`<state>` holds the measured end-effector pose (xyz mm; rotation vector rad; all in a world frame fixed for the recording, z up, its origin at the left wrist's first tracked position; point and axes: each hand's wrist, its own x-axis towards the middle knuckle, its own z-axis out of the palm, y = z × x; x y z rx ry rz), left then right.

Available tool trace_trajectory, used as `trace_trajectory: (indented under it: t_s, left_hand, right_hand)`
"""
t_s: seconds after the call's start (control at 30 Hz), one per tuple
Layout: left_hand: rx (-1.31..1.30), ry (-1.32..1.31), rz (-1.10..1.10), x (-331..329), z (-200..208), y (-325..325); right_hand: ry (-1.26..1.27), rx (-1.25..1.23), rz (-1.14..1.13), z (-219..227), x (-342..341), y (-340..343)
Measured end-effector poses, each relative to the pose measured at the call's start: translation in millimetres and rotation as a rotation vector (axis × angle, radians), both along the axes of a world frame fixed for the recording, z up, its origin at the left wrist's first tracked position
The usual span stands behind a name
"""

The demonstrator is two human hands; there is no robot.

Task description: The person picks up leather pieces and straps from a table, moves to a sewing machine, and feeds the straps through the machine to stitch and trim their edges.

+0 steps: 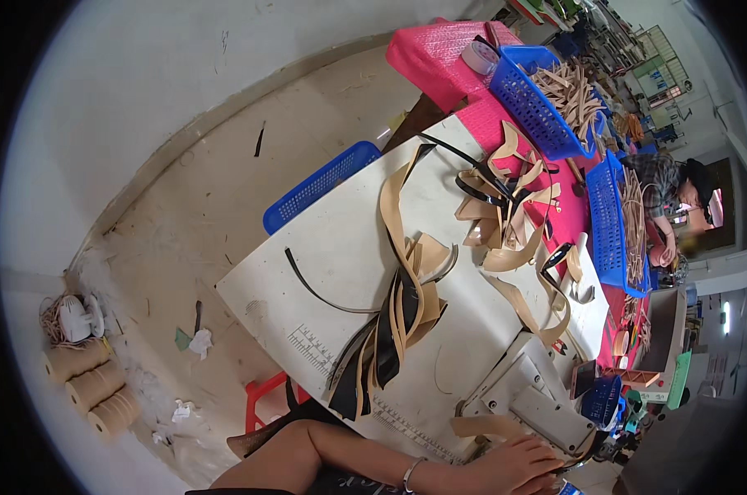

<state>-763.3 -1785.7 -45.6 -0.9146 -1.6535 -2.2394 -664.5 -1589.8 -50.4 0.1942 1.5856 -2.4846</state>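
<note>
My left hand (509, 467), with a bracelet on the wrist, reaches in from the lower edge to the near end of a pale sewing machine (528, 381). Its fingers are bent and close together over a tan strip (490, 425), which runs under them; the fingertips are partly hidden. My right hand does not show. On the white table (266, 285), left of the machine, lies a twisted bundle of black and tan strips (400, 318). More tan and black cut pieces (505, 219) are heaped farther back.
Blue baskets of tan strips (542, 103) (611, 223) stand on a pink covering (431, 58), near a tape roll (480, 57). Another blue basket (320, 188) sits beyond the table edge. Thread cones (101, 396) and a white fan (78, 318) are at left. A person (662, 186) works at right.
</note>
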Motion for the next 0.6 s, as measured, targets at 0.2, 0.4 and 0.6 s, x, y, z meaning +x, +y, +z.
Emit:
trace_trajectory:
  t_s: [0.2,0.4,0.6]
  left_hand:
    - [0.008,0.02,0.008,1,-1,-6]
    - [-0.014,0.031,0.007,-7,-7,-14]
    - [-0.058,0.038,-0.018,-14,-14,-22]
  right_hand:
    - [-0.03,0.01,0.009,0,-5,-5]
    - [-0.042,0.009,0.019,3,-9,-10]
    - [-0.031,0.018,0.017,7,-8,-15]
